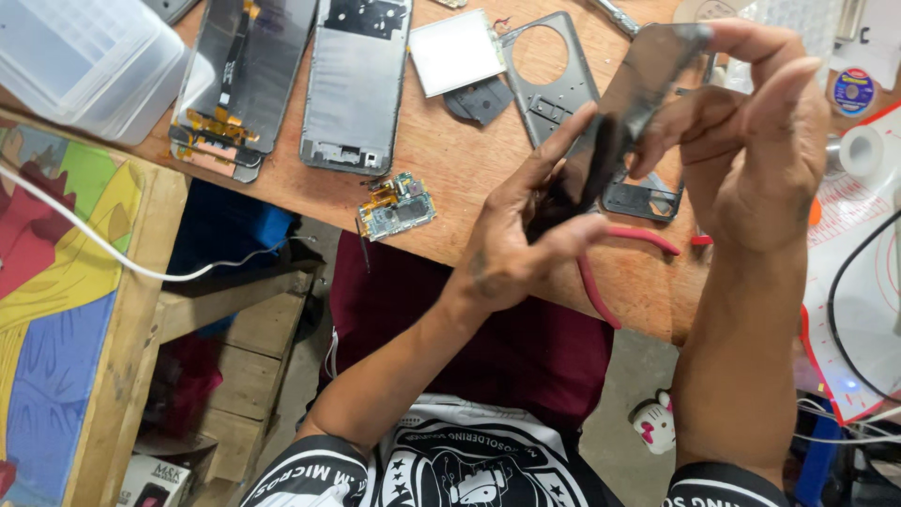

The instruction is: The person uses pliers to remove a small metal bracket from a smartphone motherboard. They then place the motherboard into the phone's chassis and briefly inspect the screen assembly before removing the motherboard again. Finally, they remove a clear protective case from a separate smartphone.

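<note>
Lying along the left side of the wooden table (441, 178) are a clear plastic box (84, 61), a dark screen panel with its orange ribbon cable (246, 75), and a grey phone frame (355, 84). A small green circuit board (397, 207) is sitting near the table's front edge, just left of the hands, and a white battery (457, 52) is resting farther back, beside a grey frame with a round camera opening (549, 75).

Moving right, the left hand (516, 235) is reaching up with its fingers (563, 136) spread and pressing against the lower end of a thin dark panel (624, 108), thumb curling under it. The panel is being held in the air above the table, between the two hands, with its long axis running on a slant from lower left to upper right. The right hand (760, 141) is pinching the upper half, fingers narrow around the panel's edge, so both hands are touching it: the left at the bottom end, the right higher up and nearer the top corner. The panel appears to be bowing slightly between them.

Under the hands, red-handled pliers (610, 272) are lying on the table, partly hidden. Farther right, a roll of white tape (862, 150) and a white mat with a black cable (863, 282) are sitting at the edge of view.
</note>
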